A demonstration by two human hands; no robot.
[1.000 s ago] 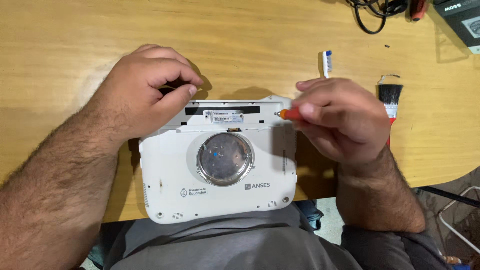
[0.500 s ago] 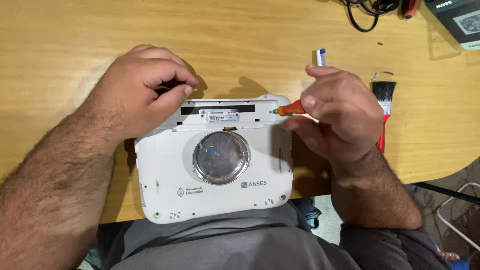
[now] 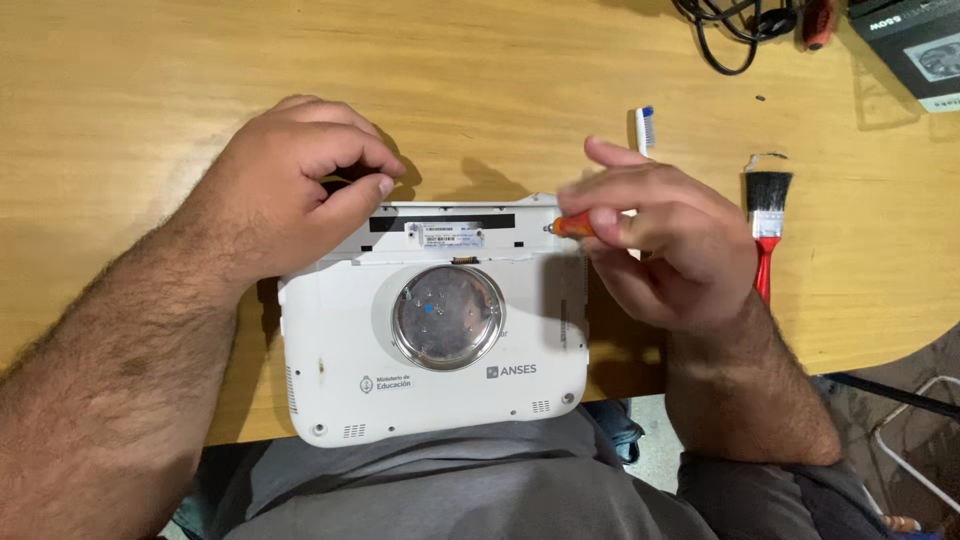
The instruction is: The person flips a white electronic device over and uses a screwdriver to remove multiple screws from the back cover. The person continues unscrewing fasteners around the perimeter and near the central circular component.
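A white small laptop (image 3: 340, 350) lies bottom-up at the near edge of the wooden table (image 3: 150, 90), with a round metal dish (image 3: 447, 316) of tiny screws resting on its middle. My left hand (image 3: 290, 185) presses on the laptop's far left corner, fingers curled. My right hand (image 3: 660, 245) grips an orange-handled screwdriver (image 3: 575, 227) whose tip meets the laptop's far right corner.
A toothbrush (image 3: 645, 128) lies just beyond my right hand. A red-handled paintbrush (image 3: 767, 215) lies to its right. Black cables (image 3: 735, 30) and a dark box (image 3: 915, 45) sit at the table's far right corner. The table edge curves away at the right.
My right hand has shifted slightly and its fingers have turned around the screwdriver handle, index finger now raised. The left hand and laptop stay in place.
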